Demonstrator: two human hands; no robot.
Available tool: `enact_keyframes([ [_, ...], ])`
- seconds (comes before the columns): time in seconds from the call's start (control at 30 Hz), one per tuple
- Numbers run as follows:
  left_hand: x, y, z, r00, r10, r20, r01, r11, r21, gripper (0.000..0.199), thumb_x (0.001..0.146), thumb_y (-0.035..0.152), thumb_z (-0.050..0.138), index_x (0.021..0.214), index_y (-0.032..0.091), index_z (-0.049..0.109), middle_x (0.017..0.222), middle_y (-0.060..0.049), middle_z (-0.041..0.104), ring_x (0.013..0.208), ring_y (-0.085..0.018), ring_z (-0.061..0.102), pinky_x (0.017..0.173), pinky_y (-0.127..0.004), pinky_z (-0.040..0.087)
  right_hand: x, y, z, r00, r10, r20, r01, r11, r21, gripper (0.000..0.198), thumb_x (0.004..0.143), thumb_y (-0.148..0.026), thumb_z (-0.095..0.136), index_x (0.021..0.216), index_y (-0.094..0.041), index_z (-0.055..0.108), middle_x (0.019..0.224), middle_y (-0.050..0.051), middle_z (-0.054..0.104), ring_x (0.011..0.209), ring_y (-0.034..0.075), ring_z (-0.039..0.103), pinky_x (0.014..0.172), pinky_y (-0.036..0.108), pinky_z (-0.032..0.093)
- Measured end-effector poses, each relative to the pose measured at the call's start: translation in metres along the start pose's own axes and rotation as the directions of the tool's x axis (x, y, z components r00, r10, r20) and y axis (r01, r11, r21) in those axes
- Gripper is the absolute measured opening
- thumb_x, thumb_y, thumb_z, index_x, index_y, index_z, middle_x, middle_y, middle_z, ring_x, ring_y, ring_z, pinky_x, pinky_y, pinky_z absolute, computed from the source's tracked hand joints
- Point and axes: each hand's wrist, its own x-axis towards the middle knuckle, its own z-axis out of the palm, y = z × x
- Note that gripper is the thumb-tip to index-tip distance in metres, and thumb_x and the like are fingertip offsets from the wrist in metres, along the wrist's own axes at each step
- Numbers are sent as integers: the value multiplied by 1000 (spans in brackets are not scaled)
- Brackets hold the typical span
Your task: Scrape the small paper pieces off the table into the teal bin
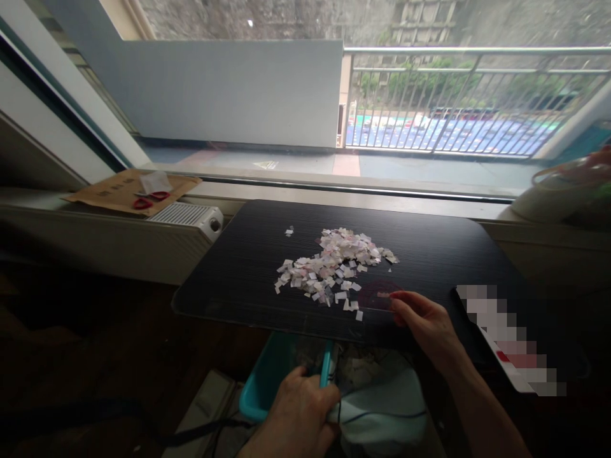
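Note:
A loose heap of small white and pinkish paper squares [329,257] lies on the dark tabletop [238,254]. Just right of the heap, my right hand [424,321] pinches a thin see-through piece with a reddish-purple round outline [377,296]; its exact kind I cannot make out. Below the table's front edge, my left hand [305,404] is closed over the rim of a teal plastic bin [260,388], its fingertips partly hidden. Right beside that bin stands a pale, bag-like container [386,401] with scraps inside.
A blurred-out flat item with a dark edge [506,350] lies at the table's right. To the left, red-handled scissors [150,200] rest on a brown envelope [114,191] near a white radiator [188,216]. A window sill [229,189] runs behind the table.

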Motion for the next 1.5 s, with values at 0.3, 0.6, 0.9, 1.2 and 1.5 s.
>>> enact_keyframes([
  [0.3,1,-1,0,1000,9,12,-8,1000,-15,7,70,16,60,75,21,58,78,-1,65,76,-20,59,88,-35,36,-3,1,3,997,-72,-11,71,996,-48,29,74,-42,65,89,-18,70,79,3,73,71,19,65,63,27,50],
  [0.6,-2,0,2,1000,-7,-3,7,1000,3,7,71,17,60,76,21,59,79,-2,65,78,-21,60,89,-35,36,-9,2,0,996,-74,59,78,996,-53,27,76,-41,64,90,-18,70,83,4,73,75,20,66,66,27,51],
  [0.9,-2,1,3,1000,1,-15,-1,1000,-11,8,69,15,58,75,21,58,77,-1,64,77,-20,60,89,-35,35,-15,3,-8,997,-71,36,74,993,-88,24,73,-39,66,85,-19,72,75,2,72,69,18,65,62,25,50],
  [1.2,0,1,4,1000,4,-17,-4,1000,-9,9,68,14,57,74,21,57,76,0,64,76,-19,59,88,-34,35,-12,14,-15,1000,-27,11,28,998,-64,27,72,-40,68,87,-19,72,78,3,73,67,18,65,63,27,51],
  [1.5,-1,2,3,1000,17,-9,-17,1000,-18,8,69,15,57,75,21,57,77,-1,64,76,-19,59,87,-34,35,-13,16,-11,999,-39,28,39,999,4,30,69,-42,70,86,-18,73,79,4,74,66,18,65,61,26,53],
])
